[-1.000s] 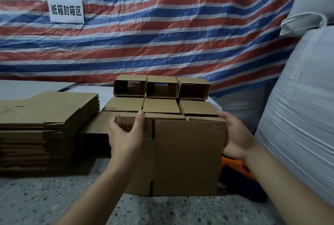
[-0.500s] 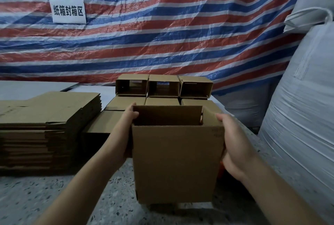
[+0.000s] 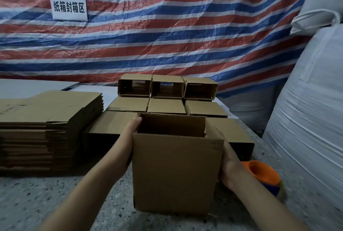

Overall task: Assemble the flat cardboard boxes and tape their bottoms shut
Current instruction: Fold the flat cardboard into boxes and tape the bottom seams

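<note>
Since the earlier frames, the flattened carton has been squared up into an open box (image 3: 175, 173), and both hands have shifted from its top corners to its side walls. It now stands upright on the speckled floor (image 3: 37, 203), open end up, near face square to the camera.

Left hand (image 3: 130, 136) lies against the left wall, thumb tip at the top rear corner; the remaining fingers run behind the wall and cannot be seen, so how far they curl cannot be told. Right hand (image 3: 229, 164) presses flat on the right wall below the rim, fingers extended along the cardboard, mostly hidden by the box edge. The box sits between the two palms, clamped from both sides rather than gripped by curled fingers.

Stack of flat cartons (image 3: 48, 128) lies to the left, well apart from the box. Assembled boxes (image 3: 167, 99) stand in rows behind it, the rearmost row on its side with openings facing the camera. An orange and blue tape dispenser (image 3: 267, 177) rests on the floor just beside the right wrist. Striped tarpaulin (image 3: 167, 36) with a white sign (image 3: 69, 6) forms the backdrop; white bulk sacks (image 3: 306, 119) stand at right.
</note>
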A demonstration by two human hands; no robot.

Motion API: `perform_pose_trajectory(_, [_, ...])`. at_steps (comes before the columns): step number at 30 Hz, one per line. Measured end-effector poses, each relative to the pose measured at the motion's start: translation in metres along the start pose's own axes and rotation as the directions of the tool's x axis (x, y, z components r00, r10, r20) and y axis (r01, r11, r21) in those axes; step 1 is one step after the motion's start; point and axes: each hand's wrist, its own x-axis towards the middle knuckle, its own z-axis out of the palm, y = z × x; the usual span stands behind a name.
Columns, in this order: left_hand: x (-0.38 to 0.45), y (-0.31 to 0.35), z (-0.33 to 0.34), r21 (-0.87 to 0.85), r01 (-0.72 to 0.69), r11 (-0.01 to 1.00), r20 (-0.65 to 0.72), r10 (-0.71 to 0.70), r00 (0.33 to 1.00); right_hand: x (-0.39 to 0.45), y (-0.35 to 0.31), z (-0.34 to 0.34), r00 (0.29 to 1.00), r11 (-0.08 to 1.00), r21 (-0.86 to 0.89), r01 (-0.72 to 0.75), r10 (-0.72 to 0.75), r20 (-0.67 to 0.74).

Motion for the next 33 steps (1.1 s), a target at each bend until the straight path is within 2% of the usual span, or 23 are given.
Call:
perform_pose_trajectory(6, [-0.007,0.0,-0.008,-0.081,0.0,0.997,0.011,0.001,1.0,0.007,0.008,0.001,0.999,0.983,0.186,-0.003,0.01,-0.038])
perform_pose_trajectory(11, [-0.011,-0.012,0.002,-0.098,-0.009,0.995,-0.018,0.007,1.0,0.01,0.017,0.001,0.986,0.968,0.228,-0.107,0.133,-0.1])
perform_pose_trajectory(14, [-0.009,-0.012,0.005,-0.1,-0.053,0.994,-0.048,0.048,0.998,0.01,0.016,0.0,0.982,0.949,0.284,-0.135,0.168,-0.092])
perform_pose_trajectory(20, [-0.007,-0.015,-0.001,-0.21,0.03,0.977,-0.083,-0.048,0.995,0.009,0.019,0.004,0.987,0.957,0.268,-0.109,0.137,-0.084])
perform_pose_trajectory(23, [-0.006,-0.016,0.001,-0.196,0.001,0.981,-0.074,-0.015,0.997,0.01,0.02,0.005,0.988,0.957,0.271,-0.101,0.128,-0.085])
perform_pose_trajectory(29, [-0.012,-0.012,-0.001,-0.141,0.029,0.99,-0.03,-0.034,0.999,0.008,0.018,0.006,0.985,0.955,0.277,-0.102,0.136,-0.108])
perform_pose_trajectory(33, [-0.011,-0.007,0.002,-0.139,-0.001,0.99,-0.116,-0.015,0.993,0.008,0.018,0.007,0.98,0.957,0.264,-0.117,0.154,-0.124])
